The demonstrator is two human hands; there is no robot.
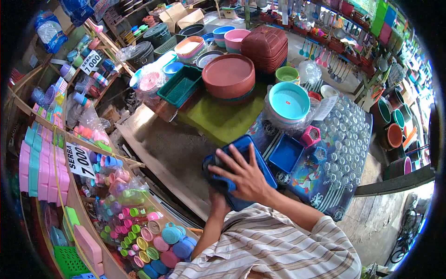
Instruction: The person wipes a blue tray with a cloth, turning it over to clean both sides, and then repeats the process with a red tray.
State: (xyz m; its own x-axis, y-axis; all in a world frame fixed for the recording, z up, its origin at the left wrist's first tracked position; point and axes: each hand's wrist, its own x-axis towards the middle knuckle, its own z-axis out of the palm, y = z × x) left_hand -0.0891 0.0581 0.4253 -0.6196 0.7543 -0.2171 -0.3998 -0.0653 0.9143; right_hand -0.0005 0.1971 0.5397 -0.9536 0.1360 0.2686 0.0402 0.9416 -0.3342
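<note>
Container in hand: a dark blue rectangular plastic tray or bin (265,171), located on the person's side of the round reddish-brown plastic basin (228,74), close against the brown-striped woven shirt (283,237). It lies directly under the right hand (242,174), whose fingers are spread wide across its dark upper face. The left hand (218,201) is at its near edge, farther from the basin than the right; its fingers are hidden, so its grip cannot be told. The outline reads nearly square from this angle; the long axis cannot be confirmed. Its rim is straight and smooth, with a slight gloss.

Between basin and container lies a flat olive-green surface (218,122). Right of the basin, on the patterned dark blue tabletop (304,180), are a shallow blue rectangular tray (284,154), a faceted pink container (311,136), film-wrapped round turquoise basins (289,101) and many clear round jars (344,151), material undetermined.
</note>
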